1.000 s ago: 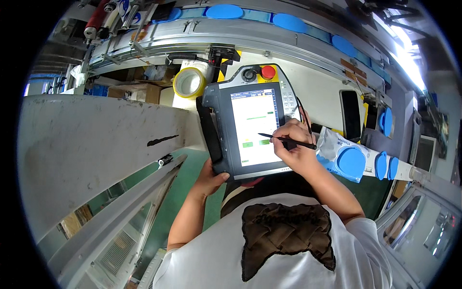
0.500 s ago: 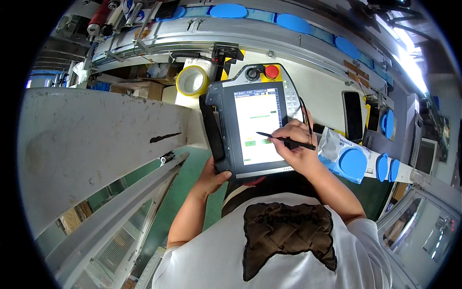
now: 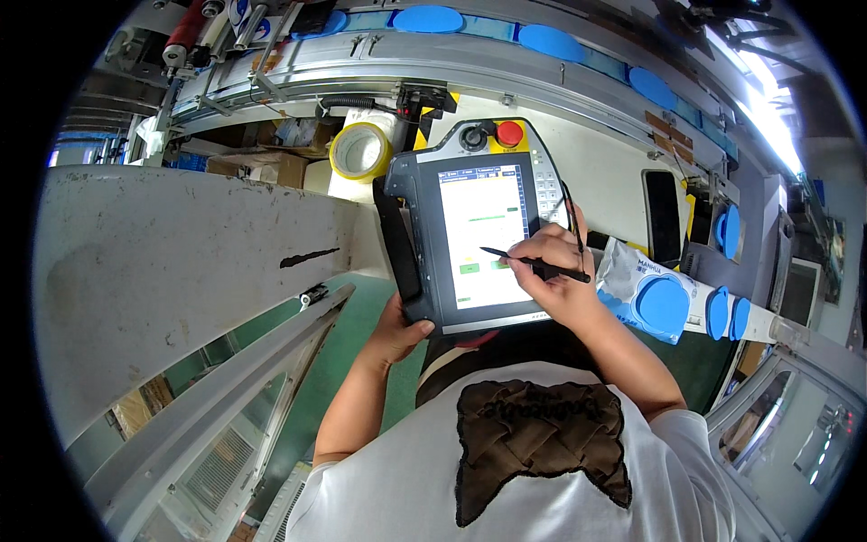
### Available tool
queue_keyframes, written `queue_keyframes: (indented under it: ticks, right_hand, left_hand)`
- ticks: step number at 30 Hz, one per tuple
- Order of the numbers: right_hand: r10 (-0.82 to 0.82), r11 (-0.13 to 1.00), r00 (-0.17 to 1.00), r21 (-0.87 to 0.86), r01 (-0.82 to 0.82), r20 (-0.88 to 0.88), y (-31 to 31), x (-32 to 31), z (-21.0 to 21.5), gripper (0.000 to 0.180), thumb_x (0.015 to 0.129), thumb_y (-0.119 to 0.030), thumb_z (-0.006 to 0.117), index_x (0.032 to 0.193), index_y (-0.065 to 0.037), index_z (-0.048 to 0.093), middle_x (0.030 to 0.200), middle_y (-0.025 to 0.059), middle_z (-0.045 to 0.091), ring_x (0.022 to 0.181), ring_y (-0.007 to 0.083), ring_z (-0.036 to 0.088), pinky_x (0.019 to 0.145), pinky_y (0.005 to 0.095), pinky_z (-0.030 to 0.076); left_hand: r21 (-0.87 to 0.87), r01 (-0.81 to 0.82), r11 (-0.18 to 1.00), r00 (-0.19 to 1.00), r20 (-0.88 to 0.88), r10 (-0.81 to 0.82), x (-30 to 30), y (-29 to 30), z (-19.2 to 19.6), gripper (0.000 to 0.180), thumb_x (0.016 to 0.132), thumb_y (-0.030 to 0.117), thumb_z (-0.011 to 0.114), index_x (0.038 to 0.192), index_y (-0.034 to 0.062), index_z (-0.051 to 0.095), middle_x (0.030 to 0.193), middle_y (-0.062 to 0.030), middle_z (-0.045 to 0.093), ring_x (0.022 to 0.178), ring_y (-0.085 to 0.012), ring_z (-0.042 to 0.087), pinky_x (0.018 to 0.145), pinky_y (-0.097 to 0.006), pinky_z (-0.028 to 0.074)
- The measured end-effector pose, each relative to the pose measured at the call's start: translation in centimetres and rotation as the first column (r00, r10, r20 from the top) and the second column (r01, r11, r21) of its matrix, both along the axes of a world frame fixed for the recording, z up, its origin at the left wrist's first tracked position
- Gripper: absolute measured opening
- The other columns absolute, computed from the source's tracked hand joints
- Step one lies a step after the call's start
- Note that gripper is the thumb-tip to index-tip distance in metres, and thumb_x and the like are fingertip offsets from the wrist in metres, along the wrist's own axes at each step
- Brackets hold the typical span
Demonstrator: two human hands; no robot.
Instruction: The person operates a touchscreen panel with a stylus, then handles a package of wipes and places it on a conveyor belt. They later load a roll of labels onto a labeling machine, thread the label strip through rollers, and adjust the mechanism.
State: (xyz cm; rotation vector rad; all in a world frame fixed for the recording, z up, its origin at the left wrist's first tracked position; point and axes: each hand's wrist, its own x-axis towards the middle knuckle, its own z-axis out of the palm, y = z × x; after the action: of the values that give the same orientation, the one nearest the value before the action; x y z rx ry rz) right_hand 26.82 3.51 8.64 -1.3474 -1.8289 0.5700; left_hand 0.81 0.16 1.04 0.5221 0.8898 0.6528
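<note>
A dark handheld control panel [image 3: 474,312] with a lit touchscreen, a red push button [image 3: 509,135] and a black rotary knob [image 3: 472,137] is held in front of me. My left hand [image 3: 398,334] grips its lower left corner, the thumb on the front and the other fingers hidden behind. In my right hand [image 3: 553,278] a black stylus [image 3: 566,270] is pinched, its tip over the lower part of the screen. Whether the tip touches the glass I cannot tell. A black cord hangs at the panel's right edge, close to the right hand.
Beyond the panel, a conveyor [image 3: 492,32] carries several blue discs. A yellow tape roll [image 3: 360,151] lies left of the panel, a black phone [image 3: 663,215] to its right. Near my right forearm is a wet-wipe style pack [image 3: 623,280] with a blue lid. A white metal panel [image 3: 181,244] stands left.
</note>
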Motion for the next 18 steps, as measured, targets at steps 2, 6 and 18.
queue_keyframes:
  ticks: [2,6,18]
  right_hand:
    - [-0.003,1.000,1.000,-0.008,0.003,0.001,0.0,-0.1,0.1,0.009,0.071,-0.007,0.069,0.077,-0.009,0.062,0.069,-0.0003,0.066,0.067,0.0154,0.058,0.106,0.0457,0.020]
    - [0.010,1.000,1.000,-0.008,-0.010,0.026,0.0,-0.1,0.1,0.009,0.071,-0.006,0.068,0.077,-0.008,0.062,0.070,0.0000,0.066,0.069,0.0153,0.058,0.104,0.0444,0.022]
    - [-0.017,0.999,0.998,-0.041,0.015,-0.054,-0.3,0.6,-1.3,0.006,0.074,-0.001,0.062,0.075,-0.004,0.057,0.070,0.0043,0.063,0.072,0.0155,0.057,0.079,0.0339,0.041]
  left_hand:
    - [0.006,0.001,1.000,1.000,0.016,-0.001,0.1,0.1,0.1,0.077,0.067,0.015,0.076,0.131,0.0025,0.035,0.123,-0.0061,0.049,0.113,-0.0171,0.049,0.098,-0.033,0.038]
    - [0.007,0.003,1.000,1.000,0.003,-0.003,0.0,0.0,0.0,0.077,0.067,0.015,0.076,0.131,0.0032,0.036,0.122,-0.0058,0.050,0.113,-0.0172,0.049,0.098,-0.033,0.039]
    - [0.028,-0.003,1.000,1.000,0.003,0.003,0.1,0.0,0.0,0.077,0.067,0.016,0.076,0.131,0.0028,0.036,0.122,-0.0056,0.050,0.113,-0.0170,0.049,0.098,-0.032,0.039]
